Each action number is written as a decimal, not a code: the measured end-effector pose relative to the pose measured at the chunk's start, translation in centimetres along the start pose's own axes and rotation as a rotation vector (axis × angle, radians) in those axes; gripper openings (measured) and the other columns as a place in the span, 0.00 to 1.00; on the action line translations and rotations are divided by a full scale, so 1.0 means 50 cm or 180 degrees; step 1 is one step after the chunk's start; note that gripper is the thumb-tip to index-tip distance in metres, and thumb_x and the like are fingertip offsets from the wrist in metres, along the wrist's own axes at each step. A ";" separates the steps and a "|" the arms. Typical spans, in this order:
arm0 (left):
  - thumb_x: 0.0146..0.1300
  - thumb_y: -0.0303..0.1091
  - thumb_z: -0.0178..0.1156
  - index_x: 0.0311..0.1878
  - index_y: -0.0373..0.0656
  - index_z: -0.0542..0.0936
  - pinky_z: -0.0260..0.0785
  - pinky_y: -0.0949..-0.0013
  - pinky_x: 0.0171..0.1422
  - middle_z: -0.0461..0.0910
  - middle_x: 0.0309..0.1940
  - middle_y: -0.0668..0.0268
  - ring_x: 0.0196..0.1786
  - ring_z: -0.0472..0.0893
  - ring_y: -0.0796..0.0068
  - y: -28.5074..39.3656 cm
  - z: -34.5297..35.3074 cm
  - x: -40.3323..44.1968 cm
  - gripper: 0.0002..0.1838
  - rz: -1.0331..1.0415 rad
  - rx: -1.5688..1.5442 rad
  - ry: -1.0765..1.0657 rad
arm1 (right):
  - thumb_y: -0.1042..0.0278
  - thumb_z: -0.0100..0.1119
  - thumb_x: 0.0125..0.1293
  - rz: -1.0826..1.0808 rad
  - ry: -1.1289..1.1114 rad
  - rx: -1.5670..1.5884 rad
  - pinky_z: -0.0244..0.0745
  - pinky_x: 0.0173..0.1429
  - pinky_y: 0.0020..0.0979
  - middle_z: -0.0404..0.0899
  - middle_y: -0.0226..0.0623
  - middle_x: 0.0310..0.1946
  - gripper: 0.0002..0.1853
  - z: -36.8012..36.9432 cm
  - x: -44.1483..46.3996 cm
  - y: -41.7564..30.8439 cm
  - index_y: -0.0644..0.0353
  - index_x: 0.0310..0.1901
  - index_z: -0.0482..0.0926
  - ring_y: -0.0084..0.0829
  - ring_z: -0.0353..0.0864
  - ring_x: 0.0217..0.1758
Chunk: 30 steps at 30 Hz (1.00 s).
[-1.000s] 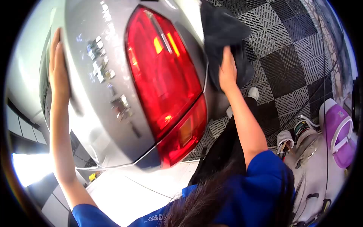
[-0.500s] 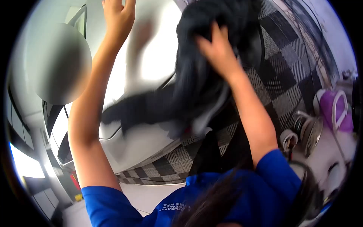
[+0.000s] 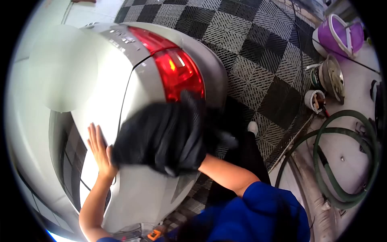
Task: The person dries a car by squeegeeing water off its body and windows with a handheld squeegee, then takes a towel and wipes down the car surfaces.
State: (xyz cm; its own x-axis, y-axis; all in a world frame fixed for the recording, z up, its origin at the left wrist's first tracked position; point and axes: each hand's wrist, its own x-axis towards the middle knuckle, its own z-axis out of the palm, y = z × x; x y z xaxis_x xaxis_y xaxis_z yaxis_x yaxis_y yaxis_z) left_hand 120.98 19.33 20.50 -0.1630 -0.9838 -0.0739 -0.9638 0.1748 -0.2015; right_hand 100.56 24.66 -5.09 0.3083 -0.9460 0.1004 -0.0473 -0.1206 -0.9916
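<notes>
My left hand lies flat with fingers stretched on the silver car's body, beside the trunk seam. Its thumb is at the edge of a bunched black cloth. The cloth is blurred and covers my right hand; only the right wrist and forearm come out from under it. My right hand appears to hold the cloth, though its fingers are hidden. The cloth spreads over the rear corner of the car, just below the red tail light, and covers the light's lower edge.
Black and grey grid tiles cover the floor behind the car. Along the right stand a purple bucket, a metal bowl-like container and a small white ribbed cup. A coiled green hose lies closer to me.
The view has shifted to the car's rear corner and tail light. The black cloth, hanging loose before, is now bunched over my right hand. My left hand now rests lower on the body.
</notes>
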 end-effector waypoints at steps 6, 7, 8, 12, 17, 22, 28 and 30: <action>0.74 0.51 0.30 0.76 0.32 0.51 0.32 0.46 0.80 0.45 0.78 0.44 0.80 0.43 0.46 -0.005 0.012 0.012 0.36 0.0300 -0.0279 0.0052 | 0.54 0.63 0.56 0.1217 0.1070 0.1172 0.41 0.75 0.64 0.48 0.72 0.70 0.41 -0.015 -0.035 0.292 0.64 0.69 0.63 0.64 0.43 0.76; 0.74 0.51 0.30 0.76 0.31 0.51 0.33 0.47 0.80 0.44 0.77 0.43 0.80 0.44 0.45 -0.010 0.013 0.010 0.37 0.0286 -0.0320 0.0050 | 0.54 0.62 0.56 0.1370 0.1280 0.1104 0.42 0.75 0.63 0.48 0.72 0.70 0.40 -0.023 -0.047 0.325 0.64 0.69 0.63 0.63 0.43 0.76; 0.74 0.56 0.31 0.77 0.32 0.48 0.31 0.52 0.81 0.43 0.78 0.47 0.81 0.41 0.51 -0.013 0.010 0.007 0.40 0.0182 -0.0347 -0.0055 | 0.54 0.62 0.57 0.1482 0.1486 0.1031 0.42 0.75 0.63 0.49 0.71 0.70 0.40 -0.037 -0.047 0.370 0.64 0.69 0.63 0.63 0.44 0.76; 0.73 0.60 0.29 0.77 0.33 0.45 0.31 0.52 0.81 0.42 0.79 0.49 0.81 0.41 0.53 -0.018 0.010 0.006 0.42 0.0003 -0.0356 -0.0172 | 0.54 0.60 0.59 0.1472 0.1875 0.0513 0.43 0.75 0.60 0.50 0.69 0.70 0.38 -0.182 0.078 0.573 0.63 0.69 0.63 0.61 0.45 0.76; 0.75 0.56 0.32 0.77 0.35 0.48 0.36 0.57 0.81 0.45 0.79 0.52 0.80 0.46 0.57 -0.034 -0.007 -0.035 0.39 -0.0271 -0.0343 -0.0138 | 0.55 0.57 0.62 0.1275 0.1780 0.0347 0.45 0.75 0.56 0.52 0.67 0.70 0.36 -0.287 0.304 0.830 0.63 0.69 0.63 0.58 0.47 0.76; 0.75 0.56 0.32 0.77 0.36 0.50 0.38 0.57 0.81 0.46 0.79 0.53 0.80 0.47 0.58 -0.019 -0.008 -0.039 0.38 -0.0392 -0.0298 -0.0198 | 0.55 0.55 0.64 0.1889 0.1886 0.0952 0.46 0.76 0.53 0.53 0.65 0.70 0.34 -0.128 0.088 0.972 0.62 0.69 0.64 0.56 0.49 0.76; 0.75 0.55 0.34 0.77 0.36 0.51 0.39 0.58 0.81 0.47 0.79 0.54 0.80 0.48 0.59 -0.023 -0.009 -0.049 0.37 -0.0435 -0.0332 -0.0166 | 0.56 0.52 0.68 0.2891 0.1998 0.1677 0.48 0.76 0.49 0.55 0.62 0.70 0.31 0.200 -0.308 0.693 0.62 0.69 0.64 0.53 0.52 0.76; 0.75 0.55 0.34 0.77 0.36 0.52 0.40 0.58 0.81 0.47 0.79 0.54 0.80 0.49 0.59 -0.027 -0.005 -0.055 0.37 -0.0440 -0.0389 -0.0097 | 0.56 0.51 0.69 0.2864 0.1992 0.1689 0.49 0.76 0.47 0.56 0.62 0.70 0.30 0.218 -0.337 0.556 0.61 0.69 0.64 0.52 0.53 0.76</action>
State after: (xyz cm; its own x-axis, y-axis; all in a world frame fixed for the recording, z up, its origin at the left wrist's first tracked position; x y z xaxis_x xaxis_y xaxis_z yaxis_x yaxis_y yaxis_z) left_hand 122.70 21.79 21.23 -0.0225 -0.9962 -0.0837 -0.9953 0.0302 -0.0917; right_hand 104.41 40.54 -35.26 -0.1527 -0.6276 -0.7634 0.4313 0.6527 -0.6229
